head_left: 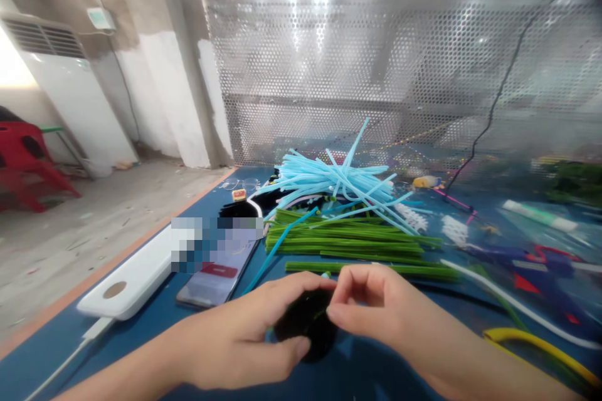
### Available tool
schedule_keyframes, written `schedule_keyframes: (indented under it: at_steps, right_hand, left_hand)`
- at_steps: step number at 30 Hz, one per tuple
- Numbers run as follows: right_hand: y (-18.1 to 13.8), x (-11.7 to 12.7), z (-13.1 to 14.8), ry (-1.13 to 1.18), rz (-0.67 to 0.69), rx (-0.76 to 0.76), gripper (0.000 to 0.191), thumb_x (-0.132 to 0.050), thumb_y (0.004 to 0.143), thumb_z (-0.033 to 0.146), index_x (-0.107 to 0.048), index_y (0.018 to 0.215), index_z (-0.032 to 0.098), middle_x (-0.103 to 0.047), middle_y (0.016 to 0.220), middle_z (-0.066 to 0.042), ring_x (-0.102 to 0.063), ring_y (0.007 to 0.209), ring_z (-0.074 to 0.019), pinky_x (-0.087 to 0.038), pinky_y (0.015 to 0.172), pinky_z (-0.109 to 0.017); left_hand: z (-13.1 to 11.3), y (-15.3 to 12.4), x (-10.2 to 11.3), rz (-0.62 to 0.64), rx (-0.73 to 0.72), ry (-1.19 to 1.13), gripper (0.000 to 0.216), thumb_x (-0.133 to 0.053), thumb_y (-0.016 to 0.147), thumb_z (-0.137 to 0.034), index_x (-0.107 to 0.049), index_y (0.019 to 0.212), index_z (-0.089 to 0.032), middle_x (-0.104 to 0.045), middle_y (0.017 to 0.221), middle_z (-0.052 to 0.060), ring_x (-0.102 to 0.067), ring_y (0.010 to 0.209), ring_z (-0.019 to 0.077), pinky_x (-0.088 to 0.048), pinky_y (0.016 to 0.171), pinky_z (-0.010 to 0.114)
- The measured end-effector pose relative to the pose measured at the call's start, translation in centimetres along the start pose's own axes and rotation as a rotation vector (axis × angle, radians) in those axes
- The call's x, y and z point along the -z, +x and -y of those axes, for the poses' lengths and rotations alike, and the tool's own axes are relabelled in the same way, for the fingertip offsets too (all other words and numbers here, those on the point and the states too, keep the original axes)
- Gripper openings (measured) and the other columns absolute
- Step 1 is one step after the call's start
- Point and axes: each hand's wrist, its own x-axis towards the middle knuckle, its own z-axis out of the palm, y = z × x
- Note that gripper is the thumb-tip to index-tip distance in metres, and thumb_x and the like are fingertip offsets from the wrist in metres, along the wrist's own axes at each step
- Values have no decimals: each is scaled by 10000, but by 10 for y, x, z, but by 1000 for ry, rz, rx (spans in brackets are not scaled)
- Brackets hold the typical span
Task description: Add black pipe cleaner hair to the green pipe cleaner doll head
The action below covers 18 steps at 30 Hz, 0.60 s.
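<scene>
My left hand (249,338) is curled around a small black fuzzy bundle (303,322), thumb under it and fingers over the top. My right hand (376,307) pinches at the top right of the same black bundle with thumb and forefinger. Both hands hover low over the blue table (141,351) near its front edge. Just behind them lies a row of green pipe cleaners (348,241), and a heap of light blue pipe cleaners (329,178) sits behind that.
A phone (214,282) and a white power bank (136,276) with a cable lie at the left. Glasses (239,185) rest at the table's far left. A yellow cord (540,341) and white cord (508,301) run at the right. A perforated metal panel (376,69) backs the table.
</scene>
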Motion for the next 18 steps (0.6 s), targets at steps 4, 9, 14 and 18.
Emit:
schedule_keyframes:
  at_steps: [4, 9, 14, 18]
  right_hand:
    - [2, -1, -5, 39, -2, 42, 162, -653, 709, 284, -529, 679, 184, -510, 678, 42, -433, 683, -115, -330, 649, -253]
    - [2, -3, -7, 137, -16, 53, 200, -682, 679, 279, -505, 721, 196, -456, 679, 54, -391, 679, -111, -322, 635, -244]
    - [1, -8, -8, 238, -30, 78, 221, -667, 687, 230, -471, 787, 213, -449, 745, 51, -400, 743, -118, -342, 683, -243]
    - [2, -12, -9, 364, 31, 23, 267, -667, 668, 215, -434, 798, 223, -422, 725, 64, -374, 677, -100, -324, 610, -218]
  left_hand:
    - [8, -2, 0, -27, -59, 34, 635, -539, 817, -111, -351, 1400, -279, -483, 1405, 32, -490, 1242, 221, -403, 1044, 321]
    - [-1, 0, 3, 11, -102, 72, 681, -511, 801, -59, -333, 1424, -270, -483, 1413, 32, -494, 1240, 197, -386, 1051, 288]
    - [-6, 2, 4, 37, -115, 77, 756, -475, 772, -18, -271, 1460, -256, -476, 1420, 52, -499, 1235, 210, -390, 1046, 311]
    - [-5, 3, 4, 51, -115, 101, 779, -481, 759, -16, -253, 1469, -242, -511, 1381, 72, -521, 1202, 227, -403, 1034, 338]
